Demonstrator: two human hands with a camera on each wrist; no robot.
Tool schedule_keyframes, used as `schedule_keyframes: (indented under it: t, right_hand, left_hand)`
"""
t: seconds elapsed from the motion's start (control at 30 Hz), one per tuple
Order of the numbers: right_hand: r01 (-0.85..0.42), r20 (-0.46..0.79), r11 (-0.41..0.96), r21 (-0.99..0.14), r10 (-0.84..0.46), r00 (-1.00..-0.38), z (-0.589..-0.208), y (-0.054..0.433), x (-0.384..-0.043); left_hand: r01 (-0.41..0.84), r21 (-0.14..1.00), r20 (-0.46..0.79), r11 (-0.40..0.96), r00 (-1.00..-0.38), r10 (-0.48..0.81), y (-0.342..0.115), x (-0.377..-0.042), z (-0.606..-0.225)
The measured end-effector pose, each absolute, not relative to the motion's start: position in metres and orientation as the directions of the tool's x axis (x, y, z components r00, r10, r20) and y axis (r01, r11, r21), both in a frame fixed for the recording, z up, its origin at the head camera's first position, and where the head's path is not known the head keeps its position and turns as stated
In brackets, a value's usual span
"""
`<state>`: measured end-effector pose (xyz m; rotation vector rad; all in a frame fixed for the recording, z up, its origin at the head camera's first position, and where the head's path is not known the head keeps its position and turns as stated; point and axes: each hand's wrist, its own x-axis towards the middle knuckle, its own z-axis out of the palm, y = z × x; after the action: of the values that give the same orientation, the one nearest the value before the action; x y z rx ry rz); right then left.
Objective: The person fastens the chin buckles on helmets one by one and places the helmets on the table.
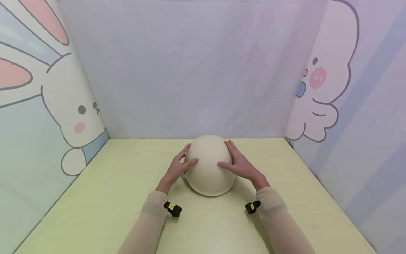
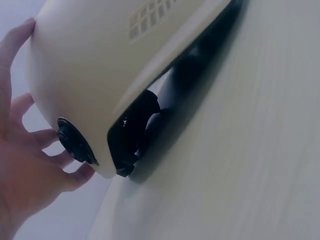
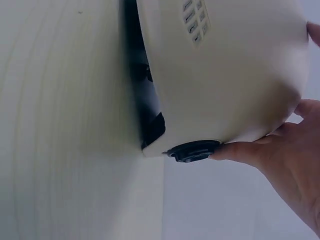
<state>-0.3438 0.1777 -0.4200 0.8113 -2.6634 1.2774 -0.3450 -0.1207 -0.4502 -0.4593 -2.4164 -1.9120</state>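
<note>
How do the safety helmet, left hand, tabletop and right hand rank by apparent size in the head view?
1. Tabletop
2. Safety helmet
3. Left hand and right hand: too alike to rank

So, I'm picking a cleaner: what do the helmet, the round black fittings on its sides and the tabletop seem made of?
The cream helmet looks like satin hard plastic: a smooth shell with soft shading. The black fittings seem low-sheen plastic, perhaps rubber, judging by their dark, ridged surface. The tabletop looks like matt pale wood or laminate, from its fine grain streaks.
</note>
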Motion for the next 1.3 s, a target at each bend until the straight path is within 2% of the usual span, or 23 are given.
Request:
schedule_keyframes:
  t: [0.23,0.4,0.7,0.97,1.3]
  right_hand:
    - [-0.487,0.302,0.555,-0.674,-0.395,-0.868,-0.421,0.177,-0.346]
    - [-0.487,0.309,0.564,-0.667,-0.385,-0.87,-0.421,0.181,-0.347]
    - [-0.492,0.342,0.553,-0.673,-0.358,-0.869,-0.421,0.188,-0.35]
    - [-0.491,0.344,0.536,-0.686,-0.356,-0.869,-0.421,0.19,-0.352]
    - [-0.482,0.347,0.535,-0.694,-0.339,-0.875,-0.422,0.191,-0.352]
  left_hand:
    - [0.358,0.928,0.317,0.104,-0.905,0.285,-0.125,-0.348,-0.451]
    - [0.36,0.93,0.325,0.076,-0.901,0.288,-0.125,-0.348,-0.452]
    - [0.265,0.963,0.259,0.039,-0.959,0.116,-0.11,-0.343,-0.446]
    - [0.197,0.98,0.194,0.015,-0.974,0.115,-0.107,-0.341,-0.446]
    - [0.066,0.99,0.068,0.126,-0.998,-0.012,-0.106,-0.334,-0.436]
